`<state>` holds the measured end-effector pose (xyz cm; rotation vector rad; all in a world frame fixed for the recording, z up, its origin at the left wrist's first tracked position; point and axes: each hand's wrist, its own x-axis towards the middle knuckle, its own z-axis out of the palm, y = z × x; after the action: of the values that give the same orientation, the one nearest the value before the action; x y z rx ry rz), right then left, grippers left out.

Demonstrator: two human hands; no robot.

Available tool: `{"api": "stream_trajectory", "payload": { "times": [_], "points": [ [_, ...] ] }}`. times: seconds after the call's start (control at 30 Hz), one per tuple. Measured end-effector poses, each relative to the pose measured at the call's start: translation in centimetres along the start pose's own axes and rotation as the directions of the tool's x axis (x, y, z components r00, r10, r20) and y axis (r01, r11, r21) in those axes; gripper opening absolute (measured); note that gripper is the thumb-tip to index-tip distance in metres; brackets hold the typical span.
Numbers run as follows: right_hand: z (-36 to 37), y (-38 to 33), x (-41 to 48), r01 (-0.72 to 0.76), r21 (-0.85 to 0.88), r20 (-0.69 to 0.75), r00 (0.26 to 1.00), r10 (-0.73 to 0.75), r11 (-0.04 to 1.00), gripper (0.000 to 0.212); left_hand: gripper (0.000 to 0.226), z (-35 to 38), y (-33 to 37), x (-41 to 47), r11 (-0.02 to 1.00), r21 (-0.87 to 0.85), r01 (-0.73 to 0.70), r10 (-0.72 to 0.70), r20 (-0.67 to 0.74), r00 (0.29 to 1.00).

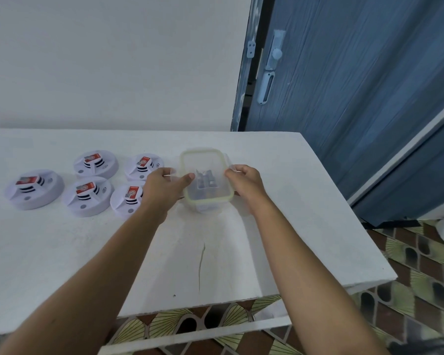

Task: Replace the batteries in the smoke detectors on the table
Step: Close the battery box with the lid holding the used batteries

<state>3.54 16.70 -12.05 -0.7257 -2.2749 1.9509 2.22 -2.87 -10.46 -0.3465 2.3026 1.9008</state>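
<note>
Tabletop [62,252]: white, set against a white wall; a thin dark crack runs along the near middle.

Smoke detectors, five, white and round, grouped on the left half of the tabletop, each lying back side up with a red-labelled battery seated in its middle. Far row: one [96,163] at left, one [144,166] at right, the latter just beside the left hand. Near row: one [34,189] furthest left, one [87,196] in the middle, one [128,201] at right, partly covered by the left wrist.

Container [206,179]: clear plastic, rectangular, with a pale green sealed lid on top, standing on the tabletop right of the detectors. Small upright objects show dimly through the lid; what they are cannot be told.

Left hand [164,184]: curled against the container's left side, thumb lying over the lid, fingers on the side clip.

Right hand [244,180]: gripping the container's right side, fingertips pinched at the clip there.

Door [344,98]: blue, at right behind the tabletop.

Floor [420,265]: patterned tiles.
</note>
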Motion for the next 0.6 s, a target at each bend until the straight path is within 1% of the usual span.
{"api": "stream_trajectory", "payload": {
  "times": [0.07, 0.13, 0.2, 0.27, 0.33, 0.4, 0.53, 0.6],
  "points": [
    [-0.1, -0.1, 0.0, -0.006, 0.021, 0.011, 1.0, 0.006, 1.0, 0.027, 0.072, 0.1, 0.1, -0.1, 1.0, 0.013, -0.01, 0.011, -0.009, 1.0],
    [-0.1, -0.2, 0.1, -0.02, 0.032, 0.018, 1.0, 0.019, 0.999, 0.035, 0.073, 0.2, 0.2, -0.1, 0.998, 0.046, -0.041, 0.042, -0.035, 0.998],
    [-0.3, -0.4, 0.0, -0.043, 0.04, 0.026, 0.999, 0.042, 0.998, 0.044, 0.065, 0.3, 0.0, -0.2, 0.991, 0.107, -0.081, 0.088, -0.062, 0.994],
    [-0.6, -0.8, -0.1, -0.066, 0.059, 0.048, 0.997, 0.063, 0.996, 0.049, 0.059, 0.4, -0.3, -0.3, 0.985, 0.139, -0.101, 0.111, -0.068, 0.991],
    [-0.7, -1.0, -0.2, -0.089, 0.074, 0.069, 0.994, 0.084, 0.993, 0.05, 0.056, 0.4, -0.5, -0.3, 0.989, 0.122, -0.079, 0.086, -0.052, 0.995],
    [-0.7, -1.1, -0.2, -0.107, 0.089, 0.077, 0.992, 0.101, 0.99, 0.049, 0.051, 0.6, -0.7, -0.2, 0.996, 0.068, -0.051, 0.053, -0.043, 0.998],
    [-0.6, -1.1, -0.1, -0.125, 0.099, 0.062, 0.991, 0.12, 0.987, 0.049, 0.031, 1.2, -1.0, -0.3, 0.999, 0.028, -0.033, 0.034, -0.059, 0.998],
    [-0.5, -1.1, -0.1, -0.127, 0.101, 0.06, 0.991, 0.121, 0.987, 0.05, 0.031, 1.2, -0.9, -0.3, 1.0, -0.01, -0.01, 0.01, -0.056, 0.998]
  ]
}}
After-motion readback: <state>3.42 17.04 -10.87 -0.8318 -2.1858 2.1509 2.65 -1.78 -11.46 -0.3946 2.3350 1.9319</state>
